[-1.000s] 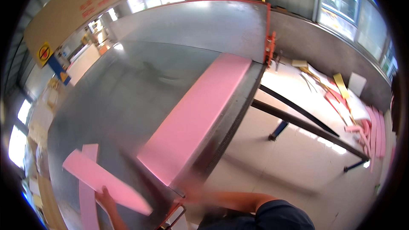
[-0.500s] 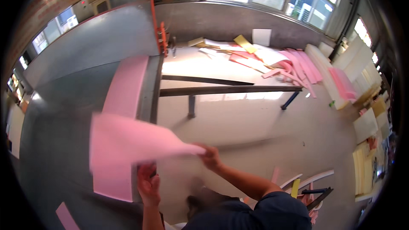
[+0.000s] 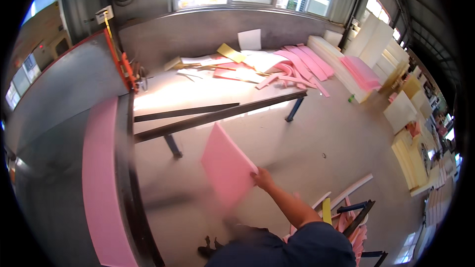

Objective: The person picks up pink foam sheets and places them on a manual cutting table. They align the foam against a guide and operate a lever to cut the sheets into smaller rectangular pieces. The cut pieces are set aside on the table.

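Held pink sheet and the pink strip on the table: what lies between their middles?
Head view: from the strip across to the sheet, a sliver of table, its dark edge, then floor.

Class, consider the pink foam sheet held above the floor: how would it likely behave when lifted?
The pink foam sheet is probably light for its size: the right hand holds it out by one edge. It seems fairly stiff, since its visible face stays nearly flat. Being broad and thin, it might swing or twist.
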